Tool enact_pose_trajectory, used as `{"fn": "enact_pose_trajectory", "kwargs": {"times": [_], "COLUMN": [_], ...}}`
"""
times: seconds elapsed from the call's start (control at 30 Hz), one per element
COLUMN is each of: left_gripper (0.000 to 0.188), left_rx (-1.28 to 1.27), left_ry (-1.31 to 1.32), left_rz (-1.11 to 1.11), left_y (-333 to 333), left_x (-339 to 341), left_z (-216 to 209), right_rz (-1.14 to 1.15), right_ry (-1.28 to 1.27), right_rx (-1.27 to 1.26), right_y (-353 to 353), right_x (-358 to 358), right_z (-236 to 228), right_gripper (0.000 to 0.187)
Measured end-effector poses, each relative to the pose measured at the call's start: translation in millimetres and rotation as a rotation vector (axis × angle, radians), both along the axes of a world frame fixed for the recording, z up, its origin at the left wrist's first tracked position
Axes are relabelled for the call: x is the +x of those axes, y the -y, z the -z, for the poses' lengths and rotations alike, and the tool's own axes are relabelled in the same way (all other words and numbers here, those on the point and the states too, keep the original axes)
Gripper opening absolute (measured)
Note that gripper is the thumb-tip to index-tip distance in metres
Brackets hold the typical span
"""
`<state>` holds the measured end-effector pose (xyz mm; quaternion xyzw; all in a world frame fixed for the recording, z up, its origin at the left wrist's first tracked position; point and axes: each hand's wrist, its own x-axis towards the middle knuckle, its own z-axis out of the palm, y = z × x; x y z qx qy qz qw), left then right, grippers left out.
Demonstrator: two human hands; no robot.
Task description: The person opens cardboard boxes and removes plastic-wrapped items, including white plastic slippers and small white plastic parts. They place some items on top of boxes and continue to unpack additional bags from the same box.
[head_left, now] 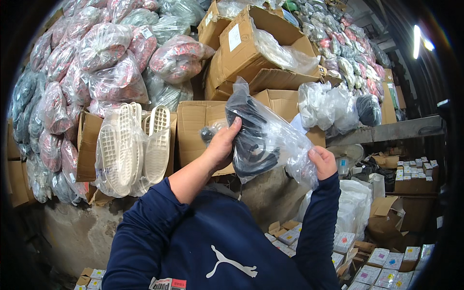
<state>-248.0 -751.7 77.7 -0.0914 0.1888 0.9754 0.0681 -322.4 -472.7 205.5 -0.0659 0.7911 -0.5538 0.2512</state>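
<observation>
A clear plastic bag [290, 145] with dark, curved pieces [255, 135] inside is held up in front of my chest. My left hand [224, 144] grips its left side, with the thumb pressed over the dark part. At the bag's loose, crumpled end, my right hand [323, 163] pinches the plastic between thumb and fingers. What the dark pieces are, I cannot make out through the film. Behind the bag stands an open cardboard box [198, 118]. To the left, cream shoe soles [118, 150] in clear plastic stick up from another box [88, 135].
Bagged goods [104, 48] are piled high at the left. Large open cartons [241, 58] stand at the back, with a stack of bags [348, 53] behind. A concrete ledge [386, 131] runs right. Below it are boxes of small labelled packs [391, 261] and white plastic sacks [355, 203].
</observation>
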Motion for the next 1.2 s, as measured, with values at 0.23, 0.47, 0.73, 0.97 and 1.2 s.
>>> {"fn": "enact_pose_trajectory", "kwargs": {"times": [0.23, 0.47, 0.73, 0.97, 1.2], "left_gripper": [0.033, 0.049, 0.044, 0.038, 0.039], "left_rx": [-0.084, -0.307, -0.377, -0.482, -0.622], "left_ry": [-0.074, 0.126, 0.42, 0.506, 0.721], "left_rz": [-0.041, 0.141, 0.415, 0.279, -0.009], "left_y": [8, 14, 11, 9, -18], "left_x": [6, 23, 118, 118, 98], "left_z": [3, 62, 124, 139, 137], "right_rz": [-0.019, -0.211, 0.249, 0.241, 0.003], "right_ry": [0.044, -0.161, -0.427, -0.583, -0.525], "right_rx": [-0.026, -0.129, 0.141, 0.171, 0.383], "right_y": [10, 38, -6, -58, -45], "right_x": [-2, 16, -34, -147, -216], "right_z": [0, 5, 6, -30, 87], "right_gripper": [0.024, 0.026, 0.019, 0.021, 0.023]}}
